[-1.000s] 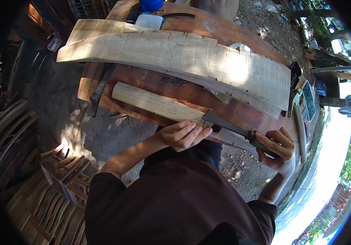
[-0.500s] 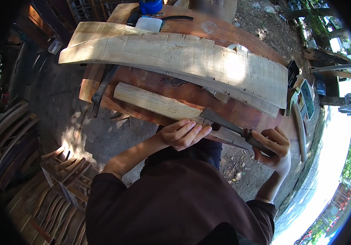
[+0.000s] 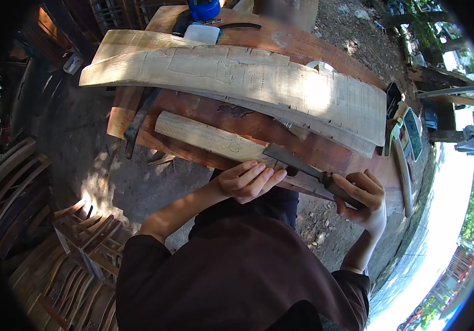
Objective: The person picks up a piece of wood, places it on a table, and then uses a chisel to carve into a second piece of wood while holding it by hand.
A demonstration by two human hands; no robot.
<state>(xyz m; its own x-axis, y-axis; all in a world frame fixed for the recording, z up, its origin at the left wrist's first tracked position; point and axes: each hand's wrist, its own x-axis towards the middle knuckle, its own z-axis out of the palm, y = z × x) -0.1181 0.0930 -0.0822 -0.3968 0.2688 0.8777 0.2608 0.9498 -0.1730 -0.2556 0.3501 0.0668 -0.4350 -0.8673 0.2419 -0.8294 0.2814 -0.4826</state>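
A narrow, pale wooden piece with a dotted marking lies along the near edge of the reddish-brown workbench. My left hand grips its near side, fingertips bent over the wood. In my right hand is a chisel with a flat grey blade, held by its wooden handle. The blade rests across the top of the piece, just past my left fingertips, its broad end pointing left. A small dark spot, perhaps a notch, shows beneath the blade.
Long pale boards lie across the bench beyond my hands. A dark bar crosses the bench's left end. A phone and a curved strip sit at the right. Wooden frames stand lower left, and a blue object at the back.
My right hand and the chisel have shifted slightly left, so the blade reaches farther along the wood. My left hand stays almost in place.
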